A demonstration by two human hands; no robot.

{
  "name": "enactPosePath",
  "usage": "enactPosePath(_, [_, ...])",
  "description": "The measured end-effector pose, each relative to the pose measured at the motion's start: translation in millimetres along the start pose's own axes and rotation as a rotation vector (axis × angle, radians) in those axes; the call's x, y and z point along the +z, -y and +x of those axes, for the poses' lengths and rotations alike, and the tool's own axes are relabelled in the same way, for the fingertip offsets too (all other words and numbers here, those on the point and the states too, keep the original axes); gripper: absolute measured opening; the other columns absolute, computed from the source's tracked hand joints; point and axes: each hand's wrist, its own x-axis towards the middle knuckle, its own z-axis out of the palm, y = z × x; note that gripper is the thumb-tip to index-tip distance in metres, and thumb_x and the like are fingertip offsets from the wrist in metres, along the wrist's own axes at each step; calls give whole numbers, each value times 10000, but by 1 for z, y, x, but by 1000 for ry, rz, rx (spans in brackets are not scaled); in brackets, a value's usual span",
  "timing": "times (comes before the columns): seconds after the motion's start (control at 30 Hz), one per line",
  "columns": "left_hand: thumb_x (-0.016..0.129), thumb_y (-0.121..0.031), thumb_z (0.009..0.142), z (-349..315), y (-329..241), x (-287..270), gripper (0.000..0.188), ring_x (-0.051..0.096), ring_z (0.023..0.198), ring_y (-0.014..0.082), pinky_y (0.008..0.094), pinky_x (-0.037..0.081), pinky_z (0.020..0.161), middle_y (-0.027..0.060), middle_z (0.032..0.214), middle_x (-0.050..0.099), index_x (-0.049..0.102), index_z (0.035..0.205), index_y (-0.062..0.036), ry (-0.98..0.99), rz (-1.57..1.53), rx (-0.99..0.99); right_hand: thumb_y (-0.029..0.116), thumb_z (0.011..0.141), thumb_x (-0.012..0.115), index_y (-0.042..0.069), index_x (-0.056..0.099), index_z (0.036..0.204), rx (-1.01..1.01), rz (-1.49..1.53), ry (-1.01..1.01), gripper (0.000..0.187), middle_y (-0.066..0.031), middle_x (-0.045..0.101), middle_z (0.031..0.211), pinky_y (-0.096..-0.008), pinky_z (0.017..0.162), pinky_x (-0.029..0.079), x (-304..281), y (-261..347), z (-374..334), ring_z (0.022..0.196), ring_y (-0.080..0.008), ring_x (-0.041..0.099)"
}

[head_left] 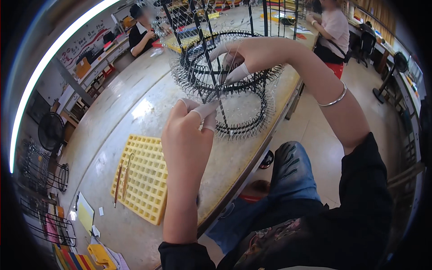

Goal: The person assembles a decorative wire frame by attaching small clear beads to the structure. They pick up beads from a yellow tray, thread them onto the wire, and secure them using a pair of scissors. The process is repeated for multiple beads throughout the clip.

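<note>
Beyond a yellow gridded tray [149, 180] on the bench [114, 119], a worker's left hand [186, 130] pinches its fingers on a black wire frame [247, 84] standing there; the right hand's [263, 53] fingers curl half-closed against it, their grip unclear. Behind, a pink-shirted co-worker [335, 24] sits.

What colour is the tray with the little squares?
The tray is pale yellow; the head view shows it best.

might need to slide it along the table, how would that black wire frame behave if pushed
The black wire frame would probably stay stiff, as its bars look straight and unbent. It is likely light for its size, being mostly open wirework. The fine fringe around its rings may snag or bend, since its thin ends stick outward.
</note>
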Motion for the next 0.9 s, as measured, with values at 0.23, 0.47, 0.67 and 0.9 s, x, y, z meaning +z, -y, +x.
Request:
enactPosePath(0.23, [663,-38,741,-1,2,4,165,574,693,232,340,458,618,67,765,558,720,884,-96,-2,16,9,124,771,688,7,436,1319,-35,277,106,614,-121,657,1009,-263,847,441,-1,-12,9,936,-154,611])
enactPosePath(0.47, [662,-43,740,-1,3,7,171,573,693,227,339,457,615,64,769,558,721,887,-108,-1,39,4,100,775,681,-23,442,1292,-36,295,144,583,-122,662,998,-267,865,449,-3,-16,13,938,-150,617])
enactPosePath(0.67, [658,-8,779,1,8,10,218,554,604,131,267,444,550,53,764,567,720,971,-92,-40,45,56,99,779,681,-18,454,1276,-27,307,125,559,-119,663,993,-264,865,447,-1,-14,12,936,-144,618])
enactPosePath(0.9, [656,-19,779,-1,6,11,224,530,586,128,268,431,528,43,757,563,721,976,-104,-44,84,69,105,782,682,-10,464,1266,-28,298,129,543,-107,666,983,-256,852,444,0,-16,13,921,-135,615])
